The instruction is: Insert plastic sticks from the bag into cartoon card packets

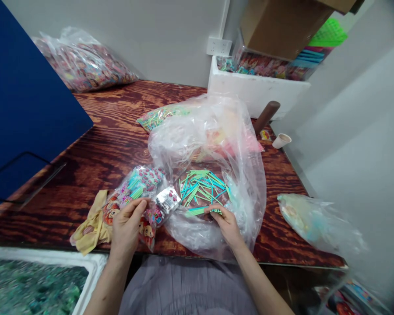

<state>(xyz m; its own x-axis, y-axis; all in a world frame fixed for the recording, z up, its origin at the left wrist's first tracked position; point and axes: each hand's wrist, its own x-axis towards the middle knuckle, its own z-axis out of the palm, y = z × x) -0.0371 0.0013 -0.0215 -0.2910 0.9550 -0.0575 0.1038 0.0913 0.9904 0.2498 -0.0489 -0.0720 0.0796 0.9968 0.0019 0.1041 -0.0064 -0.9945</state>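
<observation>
My right hand (pixel 225 222) is closed around a small bundle of thin green and blue plastic sticks (pixel 197 211). It is at the near side of an open clear plastic bag (pixel 249 197), where many loose sticks (pixel 203 186) of the same colours lie. My left hand (pixel 128 225) has thumb and fingers pinched on a printed plastic packet (pixel 111 209) with a cartoon figure. More printed packets (pixel 146 177) lie beyond that hand, some with sticks on or inside them. A silvery packet (pixel 168 199) is between my hands.
A yellow cloth glove (pixel 92 227) lies left of my left hand. Behind stand a full bag of printed packets (pixel 85 65), a white foam box (pixel 249 87), a brown cylinder (pixel 267 116) and a paper cup (pixel 281 140). Another plastic bag (pixel 315 223) lies right. A blue panel (pixel 29 96) borders the left.
</observation>
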